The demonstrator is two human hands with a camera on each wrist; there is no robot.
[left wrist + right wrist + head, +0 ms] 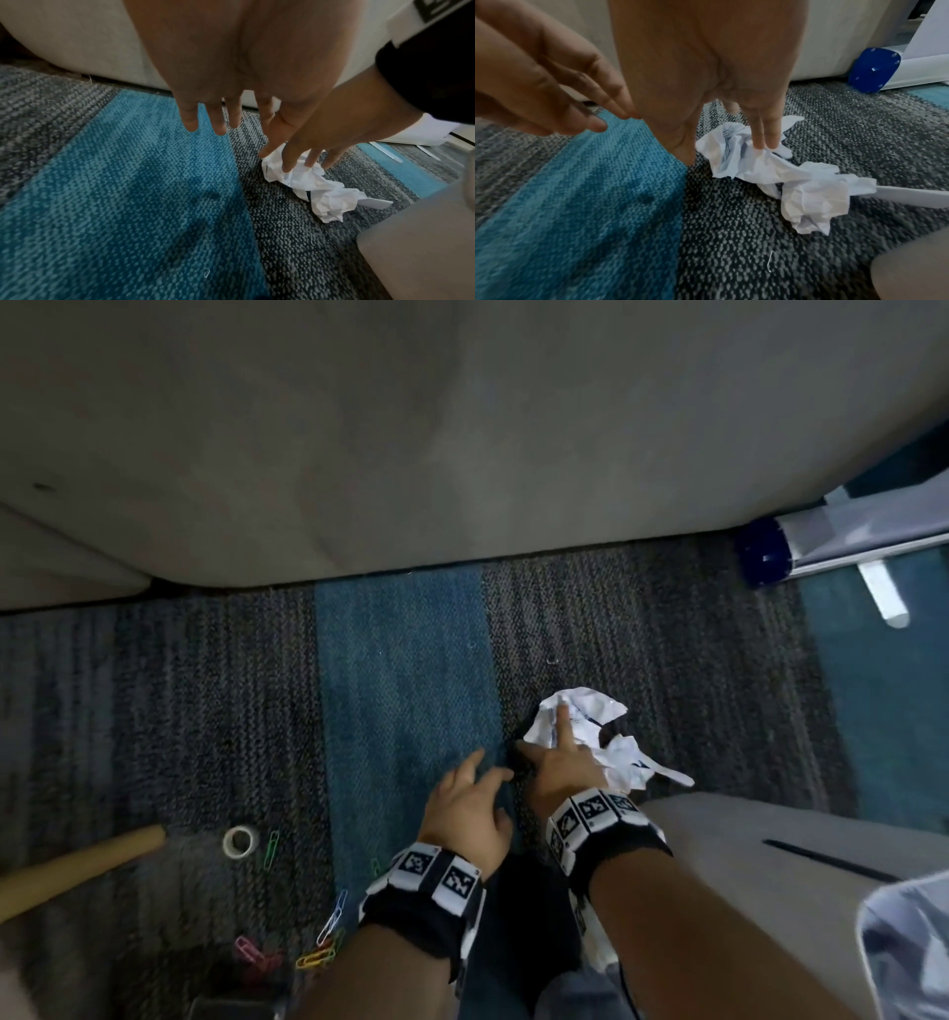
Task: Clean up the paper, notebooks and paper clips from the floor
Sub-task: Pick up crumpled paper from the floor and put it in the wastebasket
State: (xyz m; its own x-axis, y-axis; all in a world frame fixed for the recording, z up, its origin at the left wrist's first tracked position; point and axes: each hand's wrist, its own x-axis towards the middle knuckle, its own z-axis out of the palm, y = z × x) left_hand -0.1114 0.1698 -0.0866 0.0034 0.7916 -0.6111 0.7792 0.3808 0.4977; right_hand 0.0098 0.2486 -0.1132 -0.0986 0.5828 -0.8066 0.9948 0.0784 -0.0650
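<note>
Two lumps of crumpled white paper [590, 716] lie joined on the grey carpet, also seen in the left wrist view [316, 182] and the right wrist view [757, 168]. My right hand [544, 737] is over the nearer lump, and straight fingertips [766, 142] touch its top without closing on it. My left hand [488, 783] hovers just to the left over the blue carpet strip, with its fingers [218, 123] spread and holding nothing. Several coloured paper clips [328, 924] lie at the lower left. No notebook is in view.
A beige sofa base [411, 454] closes off the far side. A tape roll [239, 840] and a cardboard tube [77, 865] lie at the left. A grey flat box [770, 865] sits close on the right, and a blue-capped white stand [762, 557] at the far right.
</note>
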